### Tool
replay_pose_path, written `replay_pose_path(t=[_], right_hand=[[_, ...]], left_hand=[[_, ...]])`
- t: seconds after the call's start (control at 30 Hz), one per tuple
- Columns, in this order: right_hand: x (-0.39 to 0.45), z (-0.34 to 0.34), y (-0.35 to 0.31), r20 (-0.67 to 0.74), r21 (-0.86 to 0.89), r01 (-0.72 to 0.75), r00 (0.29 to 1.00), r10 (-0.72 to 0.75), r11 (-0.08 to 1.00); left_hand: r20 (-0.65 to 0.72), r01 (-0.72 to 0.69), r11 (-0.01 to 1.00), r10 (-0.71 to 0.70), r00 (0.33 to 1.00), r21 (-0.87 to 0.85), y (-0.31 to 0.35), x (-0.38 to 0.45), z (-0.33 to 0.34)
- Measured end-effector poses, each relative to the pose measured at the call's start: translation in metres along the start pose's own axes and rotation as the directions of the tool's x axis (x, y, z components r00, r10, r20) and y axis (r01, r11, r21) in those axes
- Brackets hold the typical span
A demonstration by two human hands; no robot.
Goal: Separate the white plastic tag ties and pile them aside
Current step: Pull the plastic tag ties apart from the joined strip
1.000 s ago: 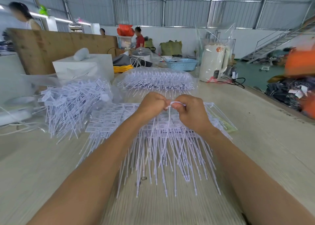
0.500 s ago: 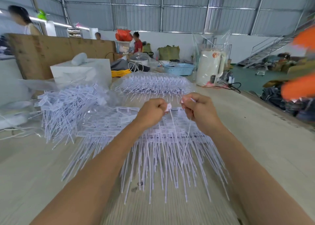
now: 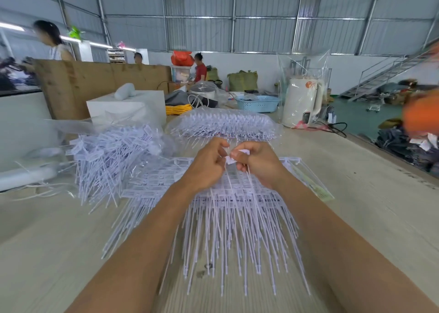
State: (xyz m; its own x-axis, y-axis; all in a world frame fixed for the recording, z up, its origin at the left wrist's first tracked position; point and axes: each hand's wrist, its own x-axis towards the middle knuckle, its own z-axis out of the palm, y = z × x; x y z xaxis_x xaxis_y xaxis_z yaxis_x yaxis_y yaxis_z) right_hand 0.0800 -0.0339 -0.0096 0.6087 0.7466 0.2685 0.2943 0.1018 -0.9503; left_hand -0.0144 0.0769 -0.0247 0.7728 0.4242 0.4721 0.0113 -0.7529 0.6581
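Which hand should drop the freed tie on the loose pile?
Left, probably. The loose pile lies on the left hand's side of the table; the right hand would have to cross over. Both pinch the tie now.

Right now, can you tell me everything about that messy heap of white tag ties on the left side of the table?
The heap of white tag ties sits on the pale table, left of both hands, touched by neither. It looks like thin white plastic: each tie has a small flat rectangular label with faint print and a long thin tail. They lie jumbled and crisscrossed, most tails pointing down toward the camera. Crumpled clear plastic wrap lies at its back and side. The white box stands behind it.
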Motion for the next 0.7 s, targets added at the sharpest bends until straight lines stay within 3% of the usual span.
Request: replay_pose_path(t=[0.07,0.17,0.33,0.47,0.6,0.7], right_hand=[[0.001,0.001,0.005,-0.057,0.027,0.021,0.998,-0.019,0.999],[0.0,0.003,0.009,-0.044,0.017,0.01,0.999,-0.009,1.0],[-0.002,0.005,0.008,0.041,-0.108,-0.042,0.998,0.046,0.993],[-0.006,0.002,0.007,0.111,-0.215,0.003,0.994,0.022,0.977],[-0.007,0.007,0.013,0.033,-0.348,0.062,0.998,-0.054,0.935],[-0.006,0.012,0.015,-0.046,-0.45,0.159,0.979,-0.201,0.879]], left_hand=[[0.024,0.073,0.989,-0.076,0.997,0.13,-0.009,0.0,-0.005],[0.067,0.163,0.984,-0.168,0.984,0.077,-0.015,-0.001,-0.009],[-0.04,0.18,0.969,-0.176,0.984,0.17,-0.01,-0.001,-0.009],[-0.043,0.153,0.961,-0.147,0.988,0.232,-0.007,-0.004,-0.008],[-0.05,0.16,0.95,-0.152,0.987,0.27,-0.003,-0.005,-0.006],[-0.057,0.203,0.95,-0.195,0.979,0.238,-0.002,-0.002,-0.006]])
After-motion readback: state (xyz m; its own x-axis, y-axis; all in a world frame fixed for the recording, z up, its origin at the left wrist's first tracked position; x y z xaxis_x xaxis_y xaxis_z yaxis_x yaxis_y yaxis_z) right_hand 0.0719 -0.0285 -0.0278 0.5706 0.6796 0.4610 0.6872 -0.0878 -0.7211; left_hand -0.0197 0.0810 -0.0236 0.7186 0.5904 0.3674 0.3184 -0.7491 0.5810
